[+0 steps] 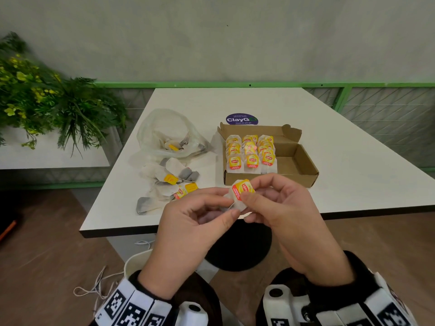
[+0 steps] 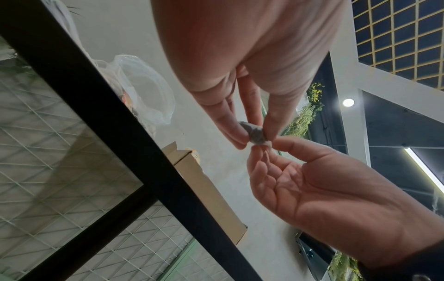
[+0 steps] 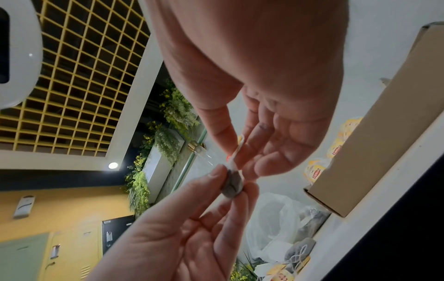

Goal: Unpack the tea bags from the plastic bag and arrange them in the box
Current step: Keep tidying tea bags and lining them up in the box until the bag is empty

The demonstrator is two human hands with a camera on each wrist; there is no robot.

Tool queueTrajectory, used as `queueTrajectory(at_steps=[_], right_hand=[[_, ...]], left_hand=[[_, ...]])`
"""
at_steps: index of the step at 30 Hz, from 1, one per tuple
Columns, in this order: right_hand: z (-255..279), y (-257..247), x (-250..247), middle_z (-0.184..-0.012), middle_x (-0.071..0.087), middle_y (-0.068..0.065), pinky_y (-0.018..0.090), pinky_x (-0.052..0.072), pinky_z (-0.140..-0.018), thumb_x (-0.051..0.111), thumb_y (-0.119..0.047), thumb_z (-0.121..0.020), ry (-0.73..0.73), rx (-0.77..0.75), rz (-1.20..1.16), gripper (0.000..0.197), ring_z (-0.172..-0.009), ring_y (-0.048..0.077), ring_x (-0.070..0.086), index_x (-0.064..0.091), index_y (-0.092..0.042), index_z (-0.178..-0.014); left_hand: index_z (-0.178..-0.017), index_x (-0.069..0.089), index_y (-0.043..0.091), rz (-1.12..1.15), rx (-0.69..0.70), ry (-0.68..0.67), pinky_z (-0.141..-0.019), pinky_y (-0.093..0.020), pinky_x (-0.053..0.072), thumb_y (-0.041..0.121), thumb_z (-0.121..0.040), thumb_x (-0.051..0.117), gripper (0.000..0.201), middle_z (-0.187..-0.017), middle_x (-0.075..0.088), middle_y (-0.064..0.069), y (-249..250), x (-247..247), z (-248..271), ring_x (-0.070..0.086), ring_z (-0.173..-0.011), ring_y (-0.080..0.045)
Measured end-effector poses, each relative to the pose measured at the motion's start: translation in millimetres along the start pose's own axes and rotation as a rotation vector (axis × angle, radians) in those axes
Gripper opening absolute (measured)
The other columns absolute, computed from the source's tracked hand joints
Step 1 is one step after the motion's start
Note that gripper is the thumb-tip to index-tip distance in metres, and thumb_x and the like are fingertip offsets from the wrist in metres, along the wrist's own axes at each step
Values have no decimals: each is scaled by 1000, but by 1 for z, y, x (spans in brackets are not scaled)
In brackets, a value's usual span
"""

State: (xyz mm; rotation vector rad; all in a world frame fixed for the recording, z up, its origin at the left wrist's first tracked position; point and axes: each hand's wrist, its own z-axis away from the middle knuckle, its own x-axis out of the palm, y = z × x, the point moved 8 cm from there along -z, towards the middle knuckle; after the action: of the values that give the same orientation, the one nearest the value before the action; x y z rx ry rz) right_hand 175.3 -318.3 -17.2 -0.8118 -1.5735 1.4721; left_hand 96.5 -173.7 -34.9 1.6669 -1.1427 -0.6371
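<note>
Both hands hold one tea bag (image 1: 239, 198) in the air over the table's near edge, just in front of the cardboard box (image 1: 306, 158). My left hand (image 1: 231, 208) pinches the paper pouch (image 2: 256, 134) between thumb and fingers. My right hand (image 1: 251, 192) pinches the top with the yellow and red tag (image 3: 239, 148). The box's left part holds three rows of tea bags (image 1: 251, 151) with tags facing up; its right part is bare. The clear plastic bag (image 1: 169, 135) lies left of the box with a few bags inside. Loose tea bags (image 1: 169, 182) are piled in front of it.
A purple round sticker (image 1: 242, 119) is on the white table (image 1: 353, 175) behind the box. A leafy plant (image 1: 47, 97) stands off the table's left side. A green rail (image 1: 211, 84) runs behind the table. A dark round base (image 1: 237, 245) sits under the near edge.
</note>
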Motion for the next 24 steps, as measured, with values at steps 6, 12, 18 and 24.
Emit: queueTrajectory(at_steps=[6, 12, 18, 24], right_hand=[[1, -3, -2, -84, 74, 18, 24, 59, -60, 73, 0, -84, 20, -36, 34, 15, -69, 19, 68, 66, -1, -97], [0, -1, -4, -84, 74, 19, 23, 57, -57, 73, 0, -83, 32, -10, -25, 14, -68, 23, 66, 67, -1, -95], [-1, 2, -3, -88, 75, 20, 25, 57, -60, 72, -1, -82, -6, 38, -86, 18, -67, 24, 66, 70, 1, -100], [0, -7, 0, -81, 75, 14, 23, 57, -61, 73, 2, -81, -21, -46, -29, 16, -64, 17, 65, 71, -4, -96]], left_hand=[[-82, 81, 13, -11, -45, -17, -83, -26, 58, 7, -78, 78, 8, -104, 78, 0, -1, -1, -2, 75, -96, -19], [-87, 77, 7, 17, -80, 11, -84, -27, 59, 12, -78, 73, 12, -102, 79, -3, -4, -5, -6, 75, -94, -21], [-93, 75, 3, 44, -102, -49, -76, -25, 60, 15, -80, 70, 18, -100, 79, -3, 2, -2, -6, 75, -87, -16], [-113, 67, 10, 164, -235, -62, -69, -25, 60, 19, -78, 71, 37, -94, 78, -12, -7, 9, -7, 73, -81, -18]])
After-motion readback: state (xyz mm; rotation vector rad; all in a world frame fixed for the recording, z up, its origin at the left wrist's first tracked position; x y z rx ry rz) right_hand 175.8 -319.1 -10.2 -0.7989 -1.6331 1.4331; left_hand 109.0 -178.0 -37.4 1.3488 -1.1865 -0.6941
